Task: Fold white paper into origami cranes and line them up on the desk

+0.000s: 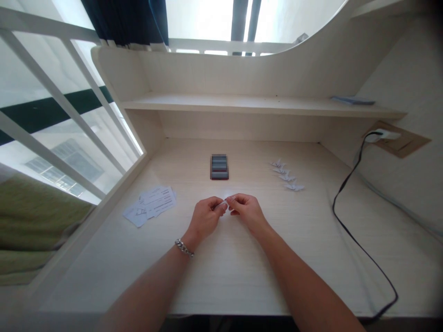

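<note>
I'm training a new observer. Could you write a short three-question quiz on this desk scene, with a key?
1. Multiple choice: the left hand and right hand are (A) lying flat; (B) pinching a small white piece; (C) stretched far apart.
2. True or false: the folded paper figures lie to the right of the loose papers.
3. Fill in the blank: the black cable leads to a plug in a ____.

Key: 1. B. 2. True. 3. Wall socket.
</note>
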`<state>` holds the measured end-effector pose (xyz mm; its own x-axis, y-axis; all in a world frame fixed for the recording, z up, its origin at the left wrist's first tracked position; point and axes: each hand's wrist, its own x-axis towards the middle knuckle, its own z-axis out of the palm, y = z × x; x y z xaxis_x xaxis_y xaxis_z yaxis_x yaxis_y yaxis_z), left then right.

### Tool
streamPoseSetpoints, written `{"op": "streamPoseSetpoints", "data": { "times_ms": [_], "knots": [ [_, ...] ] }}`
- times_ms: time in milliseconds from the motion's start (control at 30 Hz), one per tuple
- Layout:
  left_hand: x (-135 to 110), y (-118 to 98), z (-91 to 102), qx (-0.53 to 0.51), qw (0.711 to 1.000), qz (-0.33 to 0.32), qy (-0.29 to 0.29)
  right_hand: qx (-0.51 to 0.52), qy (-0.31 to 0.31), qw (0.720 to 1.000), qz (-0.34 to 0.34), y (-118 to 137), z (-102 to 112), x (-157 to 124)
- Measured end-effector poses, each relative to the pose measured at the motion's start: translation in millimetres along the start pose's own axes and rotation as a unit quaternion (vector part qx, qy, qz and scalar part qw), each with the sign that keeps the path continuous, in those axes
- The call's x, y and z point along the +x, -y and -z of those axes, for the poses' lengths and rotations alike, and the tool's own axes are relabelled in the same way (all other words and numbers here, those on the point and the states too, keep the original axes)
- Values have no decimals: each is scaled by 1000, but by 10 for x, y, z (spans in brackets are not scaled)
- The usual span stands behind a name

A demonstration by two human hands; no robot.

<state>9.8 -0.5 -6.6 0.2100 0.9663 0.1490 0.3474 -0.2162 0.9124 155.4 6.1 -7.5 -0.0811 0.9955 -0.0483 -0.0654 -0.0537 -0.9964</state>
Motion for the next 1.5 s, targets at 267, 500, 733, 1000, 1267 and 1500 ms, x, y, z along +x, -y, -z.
{"op": "streamPoseSetpoints", "data": {
  "times_ms": [267, 500, 733, 1000, 1267, 1500],
  "knots": [
    [8, 19, -15, 8, 1000, 0, -13, -2, 4, 1000, -9, -20, 23, 18],
    [-2, 13, -6, 47, 999, -2, -15, -29, 10, 1000, -3, -78, 26, 44],
    [-4, -21, -9, 55, 998, -4, -14, -18, -30, 999, -17, -101, -11, 51],
    [-9, -24, -6, 29, 999, -15, -8, -62, -9, 998, -12, -34, 18, 23],
    [54, 75, -7, -104, 993, 38, -42, -48, 45, 998, 6, -56, 17, 26],
    [56, 91, -30, -149, 987, 56, -28, -228, 34, 970, 76, -9, 27, -27]
  ]
}}
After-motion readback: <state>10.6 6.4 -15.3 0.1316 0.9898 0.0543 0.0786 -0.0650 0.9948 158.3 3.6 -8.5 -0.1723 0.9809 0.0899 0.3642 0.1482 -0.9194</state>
